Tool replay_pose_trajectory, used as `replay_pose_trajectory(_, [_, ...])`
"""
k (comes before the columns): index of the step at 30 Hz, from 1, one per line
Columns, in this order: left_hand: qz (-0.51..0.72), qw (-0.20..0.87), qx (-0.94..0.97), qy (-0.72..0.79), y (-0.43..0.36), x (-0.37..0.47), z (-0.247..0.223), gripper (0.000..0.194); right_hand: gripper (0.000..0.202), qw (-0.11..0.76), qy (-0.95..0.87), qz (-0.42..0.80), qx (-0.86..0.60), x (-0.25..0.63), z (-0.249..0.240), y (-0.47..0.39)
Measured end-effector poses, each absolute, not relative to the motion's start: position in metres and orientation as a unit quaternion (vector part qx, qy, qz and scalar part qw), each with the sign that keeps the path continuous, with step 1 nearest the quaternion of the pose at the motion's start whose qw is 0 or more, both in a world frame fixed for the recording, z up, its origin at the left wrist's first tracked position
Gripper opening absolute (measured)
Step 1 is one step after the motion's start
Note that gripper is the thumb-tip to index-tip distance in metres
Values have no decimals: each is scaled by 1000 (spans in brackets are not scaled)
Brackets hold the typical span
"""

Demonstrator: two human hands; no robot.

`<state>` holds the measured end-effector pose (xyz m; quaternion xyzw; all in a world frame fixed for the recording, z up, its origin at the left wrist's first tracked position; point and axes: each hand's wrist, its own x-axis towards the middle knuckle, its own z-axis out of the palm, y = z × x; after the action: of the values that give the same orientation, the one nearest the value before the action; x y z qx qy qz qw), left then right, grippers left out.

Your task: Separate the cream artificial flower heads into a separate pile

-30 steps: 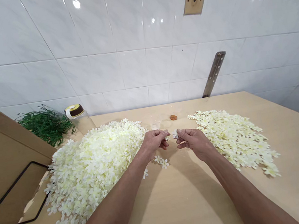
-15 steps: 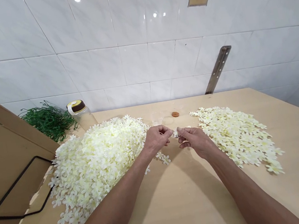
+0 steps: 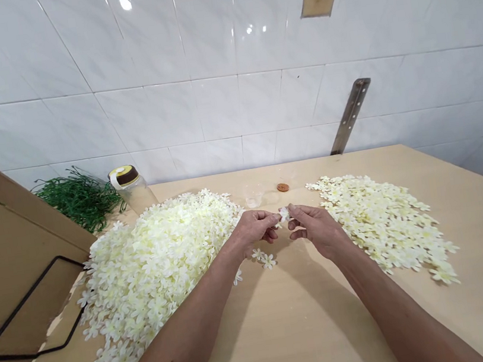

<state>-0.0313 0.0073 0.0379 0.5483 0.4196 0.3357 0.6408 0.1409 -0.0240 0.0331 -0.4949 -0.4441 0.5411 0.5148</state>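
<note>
Between my two hands, over the middle of the table (image 3: pixel 263 334), is a small white artificial flower (image 3: pixel 284 215). My left hand (image 3: pixel 257 227) pinches its left side between thumb and forefinger. From the right, my right hand (image 3: pixel 313 225) pinches its other side, the lower fingers curled. A large heap of white artificial flowers (image 3: pixel 164 240) lies beside my left forearm. To the right of my right hand, a flatter pile of flowers (image 3: pixel 382 221) is spread out. Some loose flowers (image 3: pixel 268 261) lie just below my left hand.
A cardboard box (image 3: pixel 11 237) with a black wire frame (image 3: pixel 36 355) stands at left. Behind the heap are green plastic stems (image 3: pixel 77 198) and a clear bottle (image 3: pixel 135 193). A brown button-like disc (image 3: pixel 282 187) lies beyond my hands. A metal bracket (image 3: pixel 351 114) leans against the tiled wall.
My hands stay together, with the left fingers slightly lower. More of the white flower now shows between the fingertips. The view has tilted up slightly.
</note>
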Motion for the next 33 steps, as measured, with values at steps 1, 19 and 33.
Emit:
replay_pose_trajectory(1, [339,645,545,415,7,-32,39,23,43,510,-446,539,-501,141,33,-24])
replay_pose_trajectory(19, [156,495,699,491,18,-75,69,10,44,436,-518,497,-542,140,26,-24])
replay_pose_trajectory(33, [308,492,643,499,23,-79,75,23,42,344,-589,517,-518,130,22,-31])
